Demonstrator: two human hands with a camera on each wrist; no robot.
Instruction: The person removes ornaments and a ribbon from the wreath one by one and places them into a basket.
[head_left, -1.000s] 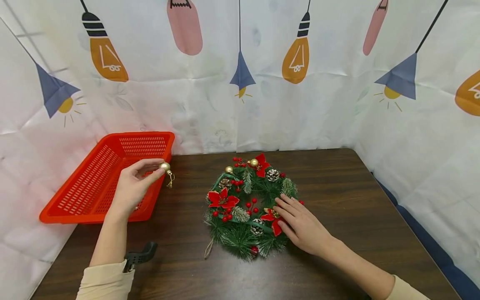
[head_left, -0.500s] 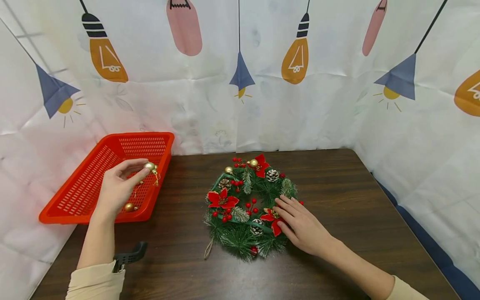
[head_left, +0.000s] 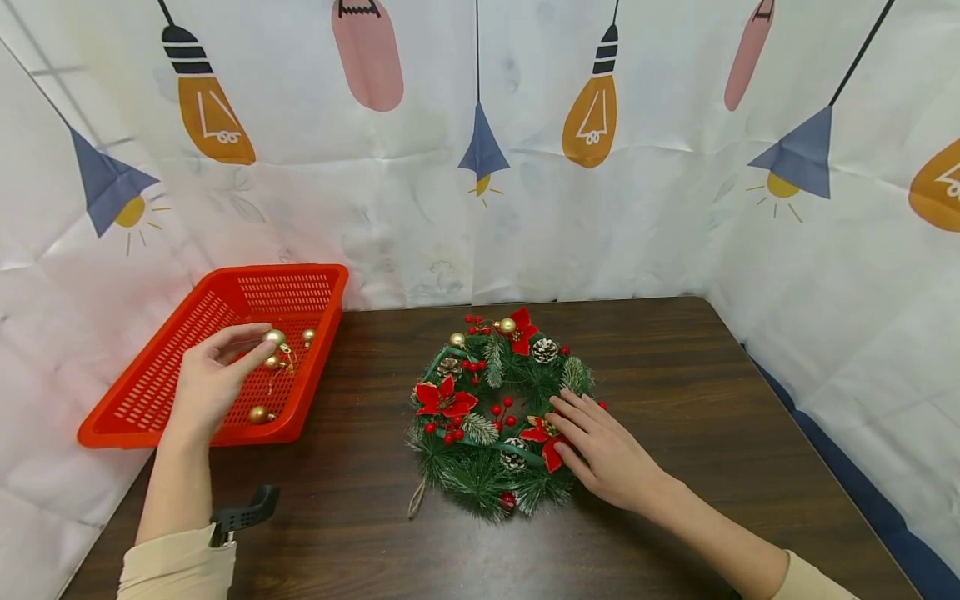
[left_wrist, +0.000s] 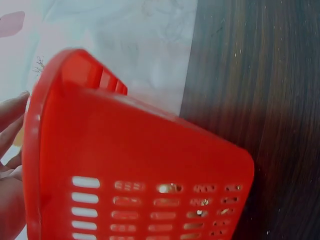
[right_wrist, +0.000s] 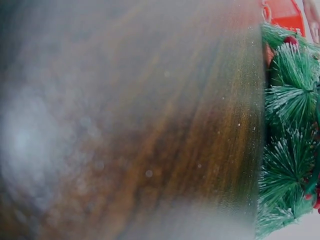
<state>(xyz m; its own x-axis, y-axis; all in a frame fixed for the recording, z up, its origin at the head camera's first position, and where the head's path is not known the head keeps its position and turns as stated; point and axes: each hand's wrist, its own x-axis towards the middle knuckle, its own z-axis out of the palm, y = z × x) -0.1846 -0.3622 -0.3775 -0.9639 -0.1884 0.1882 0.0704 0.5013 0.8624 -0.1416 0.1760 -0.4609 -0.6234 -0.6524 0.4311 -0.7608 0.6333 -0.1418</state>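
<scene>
In the head view, my left hand (head_left: 213, 375) pinches a small gold bauble (head_left: 275, 337) between thumb and fingertips, over the red plastic basket (head_left: 127, 408). A thin gold loop dangles from the bauble. Lower in the basket lie a few more gold baubles, one of them (head_left: 258, 414) near its front edge. My right hand (head_left: 611, 450) lies with straight fingers on the right side of a green Christmas wreath (head_left: 480, 479), by a red poinsettia (head_left: 551, 442). The left wrist view shows the basket's slotted wall (left_wrist: 125, 150), which partly hides the fingers.
The wreath carries pine cones (head_left: 545, 350), red berries and two gold baubles along its top, and a twine loop (head_left: 417, 500) sticks out at its lower left. Beneath everything is a dark wooden table (head_left: 675, 367), backed by a printed white curtain (head_left: 420, 217).
My left hand has moved left with the gold bauble, from the basket's right rim to over its inside, uncovering other baubles there. The right hand and wreath stay where they were.
</scene>
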